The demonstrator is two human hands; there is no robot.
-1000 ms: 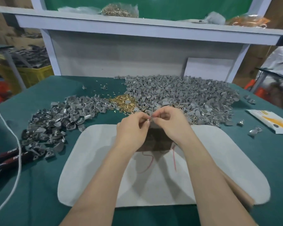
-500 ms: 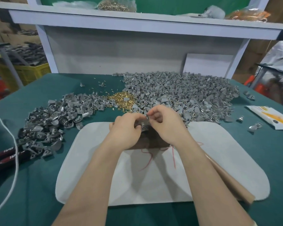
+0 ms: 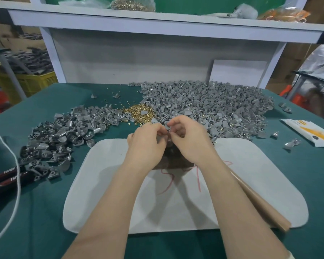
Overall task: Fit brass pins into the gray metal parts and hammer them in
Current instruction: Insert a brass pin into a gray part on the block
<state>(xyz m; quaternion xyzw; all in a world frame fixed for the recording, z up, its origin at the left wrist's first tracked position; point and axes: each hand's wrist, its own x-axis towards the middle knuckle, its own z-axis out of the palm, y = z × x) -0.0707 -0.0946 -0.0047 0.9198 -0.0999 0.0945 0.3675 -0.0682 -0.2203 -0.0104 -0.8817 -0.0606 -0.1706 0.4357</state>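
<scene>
The part point(image 3: 168, 128) is dead centre of the frame, pinched between the fingertips of the left hand point(image 3: 148, 141) and right hand point(image 3: 192, 141), with both sets of fingers curled in tight on it. My guess is it's held over the brown block point(image 3: 176, 162) so a pin can be lined up with its hole before it goes down for hammering. Can't tell which way it points or how its long axis runs, since the fingers hide most of it, and I can't make out a pin in there either. The loose pins point(image 3: 138, 113) sit just above the hands, easy to reach, next to the big heap point(image 3: 213, 109) of gray pieces at upper right. A white pad point(image 3: 241, 184) on the green surface point(image 3: 310, 193) lies under the block.
</scene>
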